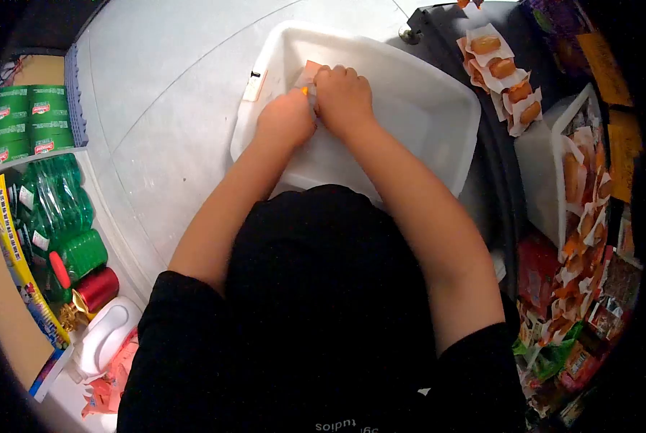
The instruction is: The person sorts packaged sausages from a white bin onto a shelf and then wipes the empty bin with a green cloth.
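Observation:
My left hand and my right hand are close together over the left part of a white plastic tub. Both are closed, fingers curled around a small wrapped packet. Its pinkish-orange end shows above the fingers, and a greyish part with a yellow spot shows between the hands. The fingers cover most of it, so its exact kind cannot be made out. A pale orange label with a black mark is on the tub's left rim.
At right, wrapped bread snacks lie on a dark ledge, beside a white bin of similar packets and other bagged goods. The left shelf holds green packs, green bottles and a red spool-like item. Pale floor lies beyond.

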### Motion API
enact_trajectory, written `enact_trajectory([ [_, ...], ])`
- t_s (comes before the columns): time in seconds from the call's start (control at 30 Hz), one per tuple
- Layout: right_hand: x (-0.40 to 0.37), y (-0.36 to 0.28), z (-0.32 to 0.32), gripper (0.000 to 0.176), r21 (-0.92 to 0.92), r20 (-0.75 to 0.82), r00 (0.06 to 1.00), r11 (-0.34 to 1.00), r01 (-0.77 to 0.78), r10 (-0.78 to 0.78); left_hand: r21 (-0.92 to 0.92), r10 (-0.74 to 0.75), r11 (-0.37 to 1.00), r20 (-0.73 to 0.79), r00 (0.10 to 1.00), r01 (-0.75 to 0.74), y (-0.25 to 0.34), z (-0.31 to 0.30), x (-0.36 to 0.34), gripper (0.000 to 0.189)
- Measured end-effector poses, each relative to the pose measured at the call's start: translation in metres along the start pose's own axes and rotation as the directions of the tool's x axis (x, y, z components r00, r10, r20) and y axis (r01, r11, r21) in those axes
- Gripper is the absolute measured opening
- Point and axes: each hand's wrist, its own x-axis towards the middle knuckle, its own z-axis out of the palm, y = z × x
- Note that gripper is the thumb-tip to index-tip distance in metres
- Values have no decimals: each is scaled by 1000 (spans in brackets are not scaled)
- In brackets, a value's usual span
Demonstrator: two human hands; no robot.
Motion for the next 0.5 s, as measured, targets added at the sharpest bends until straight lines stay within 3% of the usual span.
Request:
enact_trajectory([
  [0.17, -6, -1, -6, 26, -132, 19, 1000, 991, -19, 22, -18, 24, 1000, 10, 1000, -24, 2, -4, 0, 26],
  [0.27, -11, 5, -3, 30, -52, -112, 993, 997, -53, 46, -13, 2, 1000, 49, 999, -1, 4, -6, -2, 35],
  [0.33, -14, 10, -4, 39, 145, 165, 982, 982, -120, 96, -86, -57, 994, 46, 997, 60, 5, 0, -1, 43],
  [0.37, -16, 11, -9, 39, 143, 162, 982, 982, -121, 97, -86, -54, 995, 44, 998, 57, 5, -1, -1, 43],
  [0.43, -21, 15, -18, 39, 452, 389, 897, 805, -384, 209, -138, -89, 984, 140, 986, 108, 7, -1, -1, 47],
  [0.47, -26, 14, -20, 39, 449, 388, 897, 806, -386, 213, -140, -85, 985, 141, 986, 105, 7, -4, -2, 47],
  [0.5, -31, 14, -21, 43, 539, 314, 905, 731, -418, 286, -270, -75, 953, 232, 970, 138, 7, -8, -2, 48],
])
